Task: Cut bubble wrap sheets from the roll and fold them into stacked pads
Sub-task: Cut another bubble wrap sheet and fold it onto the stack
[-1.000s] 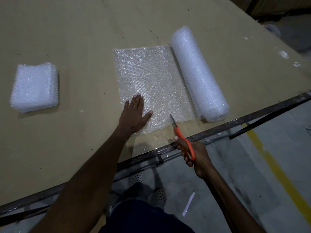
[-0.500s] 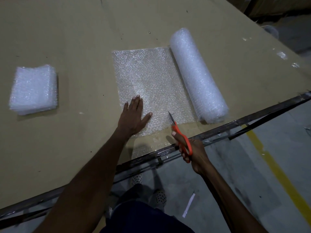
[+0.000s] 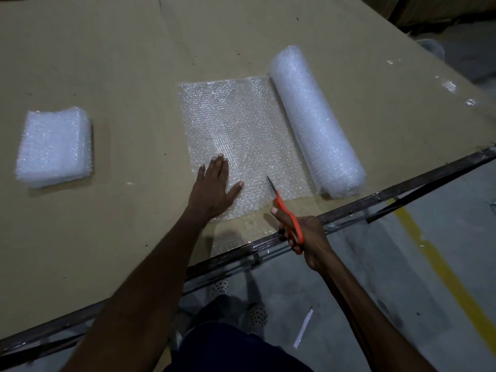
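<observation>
- Brown cardboard-covered table [image 3: 107, 63] carries a white roll of bubble wrap [image 3: 316, 122], its long axis running from near edge to far, with a clear unrolled sheet [image 3: 241, 124] spread leftward.
- Since a second ago, the orange-handled scissors [image 3: 284, 208] have advanced; blade tips now reach the sheet's near edge, pointing away.
- Right hand [image 3: 308, 237] grips the handles.
- Left hand [image 3: 214, 186] presses flat on the sheet, fingers straight.
- Stack of folded white bubble-wrap pads [image 3: 55, 147] sits far left.

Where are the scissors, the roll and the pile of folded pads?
scissors [image 3: 291, 216]: head view, on the orange handle.
roll [image 3: 314, 122]: head view, middle of its curved side.
pads [image 3: 55, 147]: head view, top of the pile.
</observation>
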A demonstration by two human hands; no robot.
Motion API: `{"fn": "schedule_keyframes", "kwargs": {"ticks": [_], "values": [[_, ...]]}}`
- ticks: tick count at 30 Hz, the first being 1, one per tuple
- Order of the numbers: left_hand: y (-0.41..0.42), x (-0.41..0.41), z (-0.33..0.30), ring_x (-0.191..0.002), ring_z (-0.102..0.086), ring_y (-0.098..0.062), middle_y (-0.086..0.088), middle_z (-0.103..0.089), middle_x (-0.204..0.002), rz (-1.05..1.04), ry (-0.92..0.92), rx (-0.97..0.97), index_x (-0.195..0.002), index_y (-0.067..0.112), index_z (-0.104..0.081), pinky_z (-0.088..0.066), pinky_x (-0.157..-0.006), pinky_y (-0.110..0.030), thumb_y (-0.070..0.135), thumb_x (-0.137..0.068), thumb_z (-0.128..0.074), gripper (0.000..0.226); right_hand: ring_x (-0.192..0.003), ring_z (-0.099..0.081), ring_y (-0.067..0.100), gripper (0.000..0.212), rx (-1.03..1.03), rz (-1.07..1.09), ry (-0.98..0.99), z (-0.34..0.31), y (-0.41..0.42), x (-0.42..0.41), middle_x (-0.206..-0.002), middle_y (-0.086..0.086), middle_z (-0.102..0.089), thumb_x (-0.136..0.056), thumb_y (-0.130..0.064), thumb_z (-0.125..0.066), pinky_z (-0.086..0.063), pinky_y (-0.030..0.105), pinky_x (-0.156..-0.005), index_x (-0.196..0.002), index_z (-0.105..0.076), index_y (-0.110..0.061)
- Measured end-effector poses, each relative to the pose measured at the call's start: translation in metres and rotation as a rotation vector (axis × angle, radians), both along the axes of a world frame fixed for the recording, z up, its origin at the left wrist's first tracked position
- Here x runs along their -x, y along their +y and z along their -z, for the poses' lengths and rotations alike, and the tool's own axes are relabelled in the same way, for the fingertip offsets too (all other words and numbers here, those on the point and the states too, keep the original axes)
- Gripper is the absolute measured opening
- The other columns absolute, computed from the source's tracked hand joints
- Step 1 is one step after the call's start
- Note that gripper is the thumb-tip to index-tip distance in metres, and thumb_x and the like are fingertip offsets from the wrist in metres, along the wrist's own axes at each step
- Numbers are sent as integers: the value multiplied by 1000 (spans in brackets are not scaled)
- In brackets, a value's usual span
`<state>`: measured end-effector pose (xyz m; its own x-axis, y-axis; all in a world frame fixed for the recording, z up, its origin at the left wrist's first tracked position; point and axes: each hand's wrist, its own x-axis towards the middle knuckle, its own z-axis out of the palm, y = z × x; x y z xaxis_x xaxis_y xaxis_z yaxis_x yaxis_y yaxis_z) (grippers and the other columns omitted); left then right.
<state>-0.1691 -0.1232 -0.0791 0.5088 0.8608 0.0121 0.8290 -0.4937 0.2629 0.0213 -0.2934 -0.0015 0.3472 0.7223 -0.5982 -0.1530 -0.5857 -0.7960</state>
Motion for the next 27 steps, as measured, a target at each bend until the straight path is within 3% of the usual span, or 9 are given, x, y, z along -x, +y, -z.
{"fn": "schedule_keyframes", "kwargs": {"ticks": [5,9,27], "values": [[-2,1,-1,-154,1,-23,-12,-3,-167,3,-3,6,-159,4,-10,3,-123,-44,69,-96,-12,90,-36,-38,10,49,-20,10,-3,4,-5,-3,-52,5,-53,-78,-41,-86,-25,17,-37,-87,-71,6],[-2,1,-1,-154,1,-22,-12,-2,-167,-1,2,9,-159,5,-9,4,-122,-43,70,-94,-9,92,-38,-39,11,50,5,-5,-4,-3,6,0,-57,8,-53,-73,-50,-86,-26,18,-37,-76,-70,-4],[-3,1,1,-154,-3,-24,-13,-6,-167,-3,-1,-13,-158,3,-12,-2,-124,-46,68,-96,-12,90,-36,-39,13,46,-10,-13,-14,-7,18,-1,-53,9,-52,-74,-42,-88,-24,19,-37,-76,-68,-1]]}}
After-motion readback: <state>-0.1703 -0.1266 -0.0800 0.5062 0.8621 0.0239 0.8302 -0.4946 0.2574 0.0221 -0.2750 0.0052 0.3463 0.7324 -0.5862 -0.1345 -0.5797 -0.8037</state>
